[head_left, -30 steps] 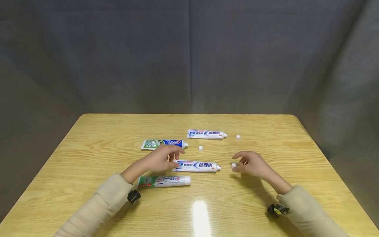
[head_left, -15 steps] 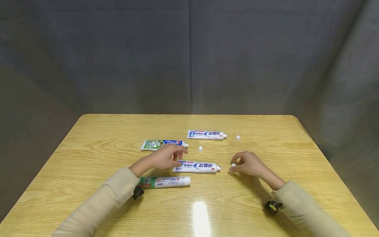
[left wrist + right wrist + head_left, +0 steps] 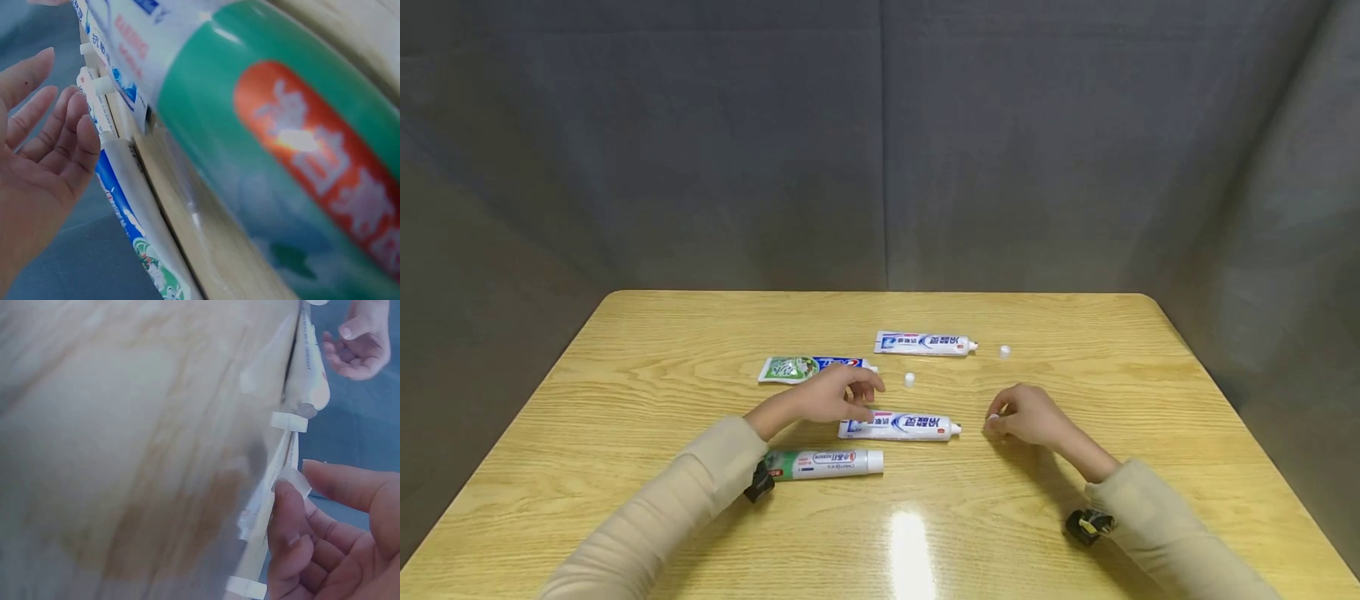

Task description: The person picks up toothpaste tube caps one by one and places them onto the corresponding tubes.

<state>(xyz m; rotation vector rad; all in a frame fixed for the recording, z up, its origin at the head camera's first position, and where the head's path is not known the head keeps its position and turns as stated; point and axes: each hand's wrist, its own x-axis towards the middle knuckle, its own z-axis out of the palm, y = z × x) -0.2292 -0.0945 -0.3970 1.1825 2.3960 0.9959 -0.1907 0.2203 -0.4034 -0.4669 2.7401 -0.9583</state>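
Note:
My left hand hovers with loosely bent fingers over the back end of a white-and-blue toothpaste tube. In the left wrist view its fingers hold nothing. That tube lies uncapped, its nozzle pointing right. To the right of the nozzle, my right hand pinches a small white toothpaste cap between thumb and forefinger, close to the tabletop. From the head view most of this cap is hidden by the fingers.
Behind lie another uncapped white toothpaste tube with its cap, and a green-and-blue tube with a cap. A capped green-and-white tube lies nearest, partly behind the left sleeve. Dark curtains surround the wooden table.
My left hand has drifted right over the near uncapped tube. My right hand has moved slightly left and its thumb and forefinger have closed around the cap.

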